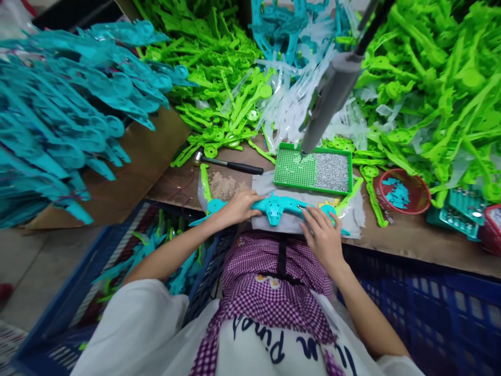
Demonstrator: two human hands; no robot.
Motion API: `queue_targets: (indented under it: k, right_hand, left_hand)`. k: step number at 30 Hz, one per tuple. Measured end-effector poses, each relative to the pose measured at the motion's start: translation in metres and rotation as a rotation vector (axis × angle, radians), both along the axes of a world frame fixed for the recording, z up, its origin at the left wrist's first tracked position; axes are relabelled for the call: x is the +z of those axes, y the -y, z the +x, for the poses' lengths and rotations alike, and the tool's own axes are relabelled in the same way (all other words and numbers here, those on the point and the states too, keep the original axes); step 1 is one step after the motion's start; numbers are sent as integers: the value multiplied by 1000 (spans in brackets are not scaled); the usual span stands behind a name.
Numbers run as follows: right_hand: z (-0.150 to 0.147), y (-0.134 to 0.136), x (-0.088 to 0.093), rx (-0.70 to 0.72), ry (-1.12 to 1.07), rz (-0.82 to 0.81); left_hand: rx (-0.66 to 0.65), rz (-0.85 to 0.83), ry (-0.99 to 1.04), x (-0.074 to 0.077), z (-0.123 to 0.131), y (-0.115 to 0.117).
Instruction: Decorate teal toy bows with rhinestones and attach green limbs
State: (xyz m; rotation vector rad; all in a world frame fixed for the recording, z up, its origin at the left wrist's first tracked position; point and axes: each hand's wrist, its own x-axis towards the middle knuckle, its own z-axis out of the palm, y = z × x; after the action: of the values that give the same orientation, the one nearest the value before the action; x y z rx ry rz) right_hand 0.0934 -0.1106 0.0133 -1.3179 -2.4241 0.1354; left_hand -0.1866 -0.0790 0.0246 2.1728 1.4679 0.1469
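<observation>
A long teal plastic toy part with an animal-shaped middle lies across a white cloth at the bench's near edge. My left hand grips its left section, fingers curled over it. My right hand rests on its right section, fingers bent down onto the plastic. Just behind stands a green tray holding small silver screws. A grey powered screwdriver hangs above it, tip down at the tray's back edge.
Heaps of green plastic parts and teal parts surround the bench. A hammer lies left of the tray. A red basket with teal bits sits right. Blue crates stand below, the left one holding finished pieces.
</observation>
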Motion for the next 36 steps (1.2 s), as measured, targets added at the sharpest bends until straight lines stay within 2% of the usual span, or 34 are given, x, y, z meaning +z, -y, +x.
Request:
queue_targets:
  k: [4, 8, 10, 12, 15, 18, 20, 22, 25, 30, 36]
  right_hand:
    - [-39, -7, -1, 247, 10, -66]
    - [-52, -13, -11, 284, 27, -119]
    - [-50, -13, -13, 284, 22, -120]
    - [-48, -12, -14, 281, 11, -117]
    - [-47, -11, -13, 283, -4, -115]
    - [-48, -12, -12, 291, -6, -101]
    - [-48, -13, -13, 296, -6, -88]
    - [-48, -13, -14, 302, -5, -80]
    - [-47, -12, -15, 305, -2, -69]
    - [-48, -11, -17, 300, -18, -75]
    - [-47, -11, -16, 303, -38, -88]
  left_hand:
    - [-37, -40, 14, 2, 4, -12]
    - [-37, -141, 118, 12, -12, -19]
    - [49, -141, 227, 19, -30, -14]
    - [232, -25, 323, 25, -49, 2]
    - [665, 321, 408, 23, -67, 46]
    - [1191, 702, 389, 0, -62, 105]
    - [1413, 783, 292, -23, -48, 138]
    - [1433, 682, 274, -44, -32, 156]
    - [1409, 650, 272, -63, -13, 155]
    - [1350, 620, 229, -67, -4, 129]
    - [1366, 629, 325, -70, -4, 131]
